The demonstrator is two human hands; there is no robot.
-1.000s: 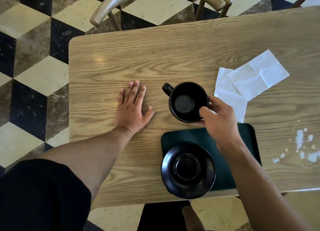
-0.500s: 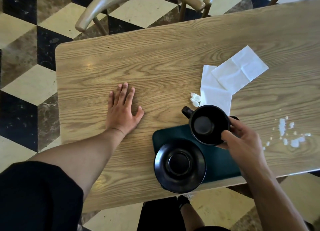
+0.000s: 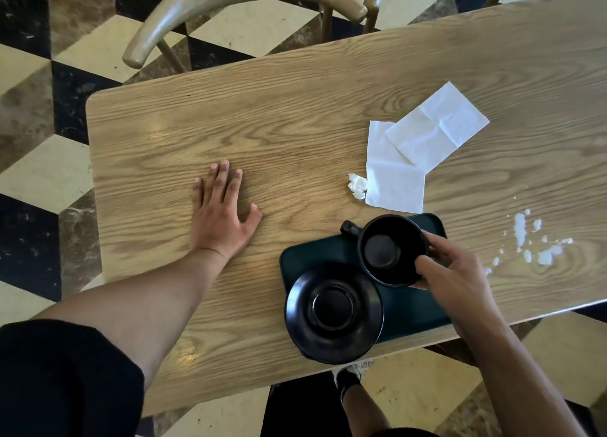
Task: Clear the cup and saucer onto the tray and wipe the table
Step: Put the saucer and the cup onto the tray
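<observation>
Head view: right hand (image 3: 456, 282) grips black cup (image 3: 391, 251) by its rim over the dark tray (image 3: 414, 312), lower right of frame, beside saucer (image 3: 333, 312). Left hand (image 3: 223, 215) flat, empty on bench (image 3: 295, 124). Set cup down level on bare tray, clear of saucer rim.

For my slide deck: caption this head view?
Right hand sets black cup on tray beside saucer.

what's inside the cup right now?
The black cup, gripped at its rim by the right hand over the tray, looks empty: only its dark bottom shows, no visible liquid. The thumb covers a bit of the near rim.
</observation>
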